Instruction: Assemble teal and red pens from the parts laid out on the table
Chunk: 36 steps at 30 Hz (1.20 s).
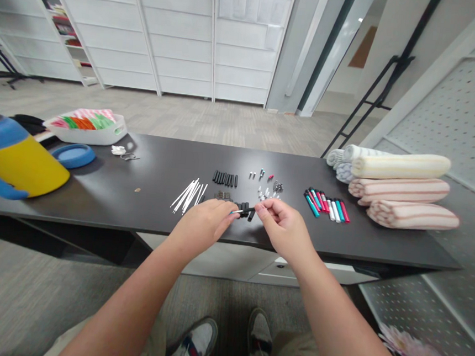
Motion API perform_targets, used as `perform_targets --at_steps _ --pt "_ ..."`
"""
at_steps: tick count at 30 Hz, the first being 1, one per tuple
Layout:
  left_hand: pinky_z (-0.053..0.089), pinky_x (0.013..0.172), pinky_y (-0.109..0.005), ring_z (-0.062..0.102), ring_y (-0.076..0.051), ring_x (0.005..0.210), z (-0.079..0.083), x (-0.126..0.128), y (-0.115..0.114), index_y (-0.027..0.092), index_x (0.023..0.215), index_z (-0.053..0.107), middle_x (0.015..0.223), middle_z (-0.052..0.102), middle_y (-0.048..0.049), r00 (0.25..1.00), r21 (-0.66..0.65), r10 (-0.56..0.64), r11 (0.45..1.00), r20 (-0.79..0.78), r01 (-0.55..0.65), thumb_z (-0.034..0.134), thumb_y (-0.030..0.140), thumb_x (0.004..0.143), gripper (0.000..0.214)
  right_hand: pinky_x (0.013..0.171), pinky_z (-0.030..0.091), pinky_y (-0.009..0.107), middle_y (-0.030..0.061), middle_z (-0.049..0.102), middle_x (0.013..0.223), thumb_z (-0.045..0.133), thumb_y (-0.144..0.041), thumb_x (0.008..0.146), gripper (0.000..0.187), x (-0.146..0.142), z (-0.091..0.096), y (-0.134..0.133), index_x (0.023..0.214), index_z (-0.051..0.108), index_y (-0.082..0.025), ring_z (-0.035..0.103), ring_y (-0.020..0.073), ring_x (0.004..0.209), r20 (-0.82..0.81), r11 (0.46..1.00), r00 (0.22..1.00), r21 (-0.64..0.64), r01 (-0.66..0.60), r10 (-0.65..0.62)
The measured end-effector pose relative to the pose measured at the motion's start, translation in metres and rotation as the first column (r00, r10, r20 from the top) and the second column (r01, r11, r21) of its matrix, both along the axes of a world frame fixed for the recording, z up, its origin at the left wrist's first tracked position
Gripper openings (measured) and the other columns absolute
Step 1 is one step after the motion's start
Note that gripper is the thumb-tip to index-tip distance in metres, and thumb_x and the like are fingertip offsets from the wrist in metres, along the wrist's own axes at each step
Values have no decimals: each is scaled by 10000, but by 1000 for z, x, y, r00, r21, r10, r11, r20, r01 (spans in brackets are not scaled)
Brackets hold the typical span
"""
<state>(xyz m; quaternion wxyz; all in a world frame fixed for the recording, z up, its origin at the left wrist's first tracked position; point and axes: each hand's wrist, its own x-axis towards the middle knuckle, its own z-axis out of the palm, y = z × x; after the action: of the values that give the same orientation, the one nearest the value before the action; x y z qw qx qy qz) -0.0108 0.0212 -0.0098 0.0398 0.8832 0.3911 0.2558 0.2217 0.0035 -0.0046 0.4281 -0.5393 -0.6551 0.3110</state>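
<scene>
Between my hands is a thin pen refill (238,212), pale with a bit of blue by the left fingers and a dark piece at its right end. My left hand (204,220) pinches the pale end, and my right hand (285,226) has thumb and forefinger closed on the dark piece, which looks like a black pen grip (249,209). Just behind the fingers lie more short black tubes (243,206), partly hidden. White refills (188,195) are spread left of my left hand. Beyond stand a row of black grips (225,178) and small springs (222,195).
Small white pen parts (266,193) and metal pieces (277,187) lie beyond my right hand. Coloured pen barrels (326,206) sit farther right, near rolled towels (407,187). At left are a yellow-blue jug (18,161), a blue lid (73,156) and a white basket (119,129).
</scene>
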Motion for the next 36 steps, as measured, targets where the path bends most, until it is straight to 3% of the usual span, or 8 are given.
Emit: perform_targets --at_steps 5,9,14,18,23,28,36 --pt "513 922 -354 696 -230 1021 6 0 -1 209 1139 666 1070 753 -68 996 -76 22 997 90 -15 426 340 1116 274 506 254 271 -56 384 624 597 -602 993 406 2 0 1 919 644 -205 321 125 536 -178 990 975 10 140 -136" --pt "497 813 -311 689 -193 879 13 -2 -2 216 1079 670 972 740 -38 976 -152 68 988 205 -37 449 343 1101 256 490 258 273 -52 396 634 583 -627 991 417 2 1 1 974 632 -213 311 130 524 -266 972 939 33 233 -217" --pt "468 728 -283 638 -156 743 18 -5 -3 215 1048 674 812 687 6 898 -295 177 954 403 -55 464 444 1090 313 523 274 271 -49 401 628 622 -576 982 385 -8 2 -2 952 687 -198 328 128 554 -161 981 972 55 184 -173" --pt "474 711 -278 629 -158 760 14 -1 -2 213 1085 692 843 694 -6 828 -372 223 928 514 -19 478 517 1068 373 536 292 270 -54 410 612 643 -539 974 353 -22 2 -4 984 727 -196 363 128 557 -129 993 988 74 96 -86" --pt "457 704 -278 602 -155 726 14 3 0 239 1172 712 823 694 24 854 -409 233 912 465 -25 630 527 990 351 545 289 276 -54 426 602 640 -512 978 330 -29 3 -3 982 746 -200 366 131 558 -89 998 996 66 21 -16" --pt "465 734 -277 653 -171 830 18 4 -1 239 1054 749 920 750 9 886 -409 179 912 429 14 594 489 1013 298 534 263 280 -60 388 579 642 -520 976 334 -25 2 -2 963 757 -207 355 132 545 -34 998 998 46 -42 43" --pt "435 687 -265 610 -165 760 20 4 -1 218 966 735 833 718 13 914 -402 167 916 371 -5 583 491 1013 315 525 292 273 -58 408 592 626 -540 979 356 -25 2 -1 1001 742 -205 369 134 549 -54 999 998 33 -37 38"
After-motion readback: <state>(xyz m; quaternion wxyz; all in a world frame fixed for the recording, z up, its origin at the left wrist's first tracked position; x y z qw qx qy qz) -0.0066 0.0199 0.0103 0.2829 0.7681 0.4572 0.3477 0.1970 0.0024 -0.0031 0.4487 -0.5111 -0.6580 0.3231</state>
